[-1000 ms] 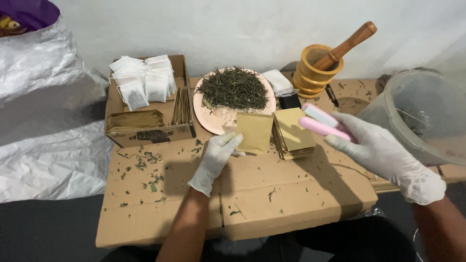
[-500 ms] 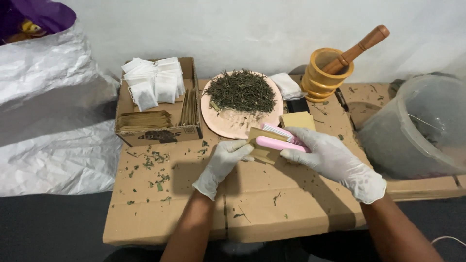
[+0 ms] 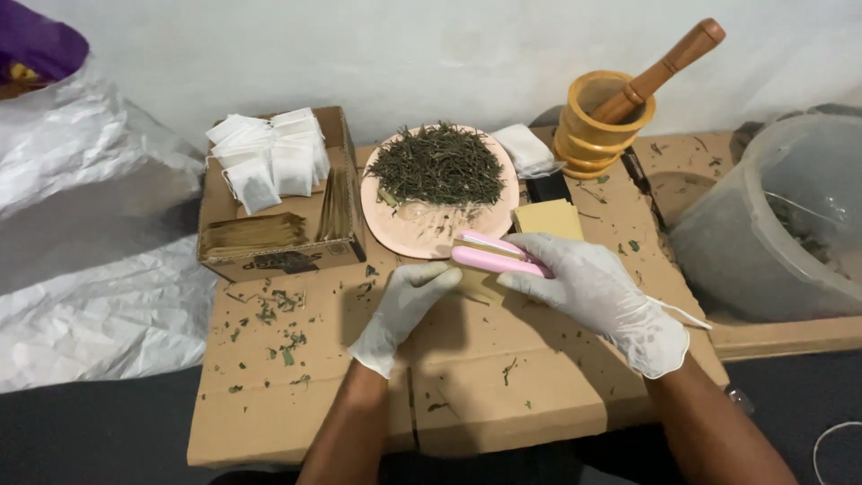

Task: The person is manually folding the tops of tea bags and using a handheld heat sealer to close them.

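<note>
Flattened cardboard bench covered in leaf crumbs, clear plastic tub off to the right, open box of tea bags on the left. Pink plate of dried leaves sits at the back next to a wooden mortar and pestle. Right hand is gripping a pink sealer, long axis running left-right, tip pointing left, clamped over a tan pouch. Left hand pinches the pouch's left edge, just in front of the plate.
</note>
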